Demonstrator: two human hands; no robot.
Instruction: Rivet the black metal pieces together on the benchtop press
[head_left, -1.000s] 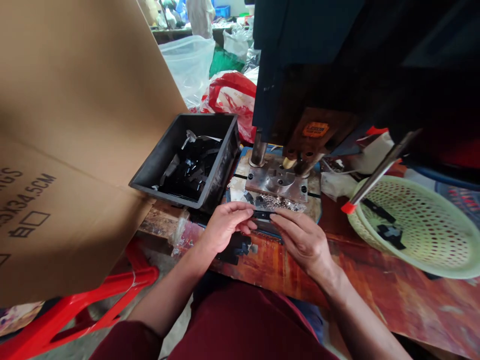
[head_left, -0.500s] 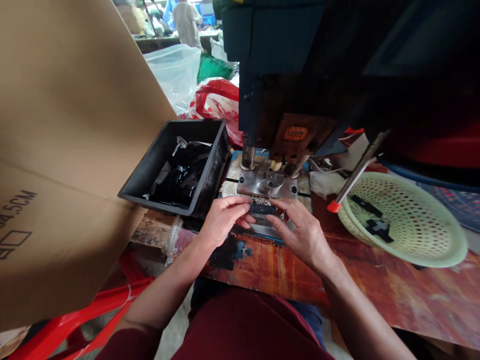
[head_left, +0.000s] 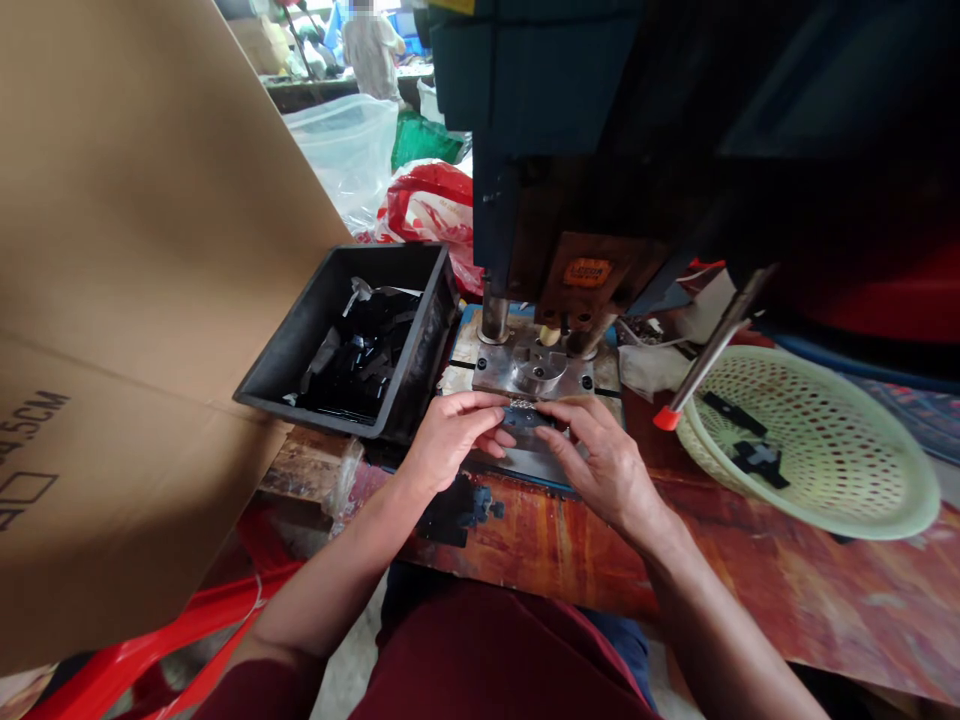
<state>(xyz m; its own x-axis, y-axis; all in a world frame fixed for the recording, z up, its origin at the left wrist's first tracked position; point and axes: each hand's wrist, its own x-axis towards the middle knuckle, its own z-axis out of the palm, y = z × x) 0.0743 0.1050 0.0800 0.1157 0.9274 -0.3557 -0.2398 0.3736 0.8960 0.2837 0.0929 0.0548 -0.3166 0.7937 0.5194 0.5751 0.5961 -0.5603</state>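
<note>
Big dark press (head_left: 555, 110), black bin (head_left: 394, 265) at its left.
The right hand (head_left: 611, 460) is half open, thumb and forefinger parted, its grip I can't make out; the left hand (head_left: 446, 437) pinches one end of a small dark piece (head_left: 521, 417), between both hands before the press.

bin (head_left: 421, 350) left of press (head_left: 555, 120), perhaps touching

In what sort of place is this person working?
Probably a workshop or factory: a press-like machine stands on a reddish bench, with a black bin of dark parts and a pale green basket beside it.
</note>
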